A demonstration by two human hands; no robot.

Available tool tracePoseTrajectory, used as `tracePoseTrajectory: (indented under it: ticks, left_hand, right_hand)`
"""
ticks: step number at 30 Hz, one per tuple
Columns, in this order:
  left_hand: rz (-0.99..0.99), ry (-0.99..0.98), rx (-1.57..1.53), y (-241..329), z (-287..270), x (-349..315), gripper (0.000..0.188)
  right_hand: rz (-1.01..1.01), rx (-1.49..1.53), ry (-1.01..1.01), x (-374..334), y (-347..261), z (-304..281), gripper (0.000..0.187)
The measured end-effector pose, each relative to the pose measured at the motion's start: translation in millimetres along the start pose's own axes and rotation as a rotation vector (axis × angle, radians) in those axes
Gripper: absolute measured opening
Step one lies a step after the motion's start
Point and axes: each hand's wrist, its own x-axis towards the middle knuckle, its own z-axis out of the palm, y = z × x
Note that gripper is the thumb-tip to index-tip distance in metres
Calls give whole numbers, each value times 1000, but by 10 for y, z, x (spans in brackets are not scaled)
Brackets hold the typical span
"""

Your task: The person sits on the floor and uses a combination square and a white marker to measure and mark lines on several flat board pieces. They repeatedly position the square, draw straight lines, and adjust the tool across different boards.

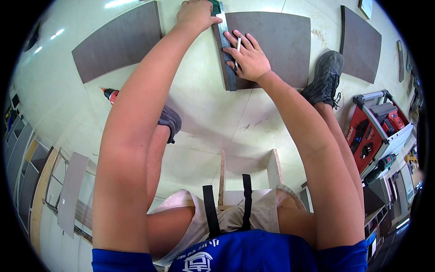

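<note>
A dark grey-brown board point(281, 50) lies flat on the floor in front of me. Along its left edge runs the metal blade of a set square point(231, 80), its green stock at the far end. My left hand point(195, 17) is closed around that stock, with the thumb by the blade. On the board, my right hand point(251, 61) rests with fingertips against the blade. A thin white pen point(238, 45) is tucked between its fingers, dark tip pointing toward me. The ends of my left fingers are partly hidden.
More dark boards lie at left point(122, 41) and right point(361, 45). A red power drill point(110, 94) shows beside my left forearm. Right of my shoe point(326, 75) stand a red tool case point(360, 133) and a green drill point(385, 164). A chipboard-edged panel point(274, 167) is below me.
</note>
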Motion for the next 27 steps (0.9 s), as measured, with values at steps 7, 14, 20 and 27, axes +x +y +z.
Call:
tracePoseTrajectory:
  ticks: [7, 14, 20, 27]
  left_hand:
    - [-22, 79, 0, 59, 48, -103, 47]
    - [-12, 194, 53, 117, 112, -217, 47]
    - [-119, 1, 51, 187, 99, -211, 56]
    - [-77, 48, 74, 126, 153, -247, 66]
  right_hand:
    - [3, 8, 6, -11, 3, 0, 36]
    - [14, 33, 35, -4, 4, 26, 38]
    - [15, 6, 66, -15, 22, 44, 40]
    - [13, 21, 68, 5, 12, 28, 41]
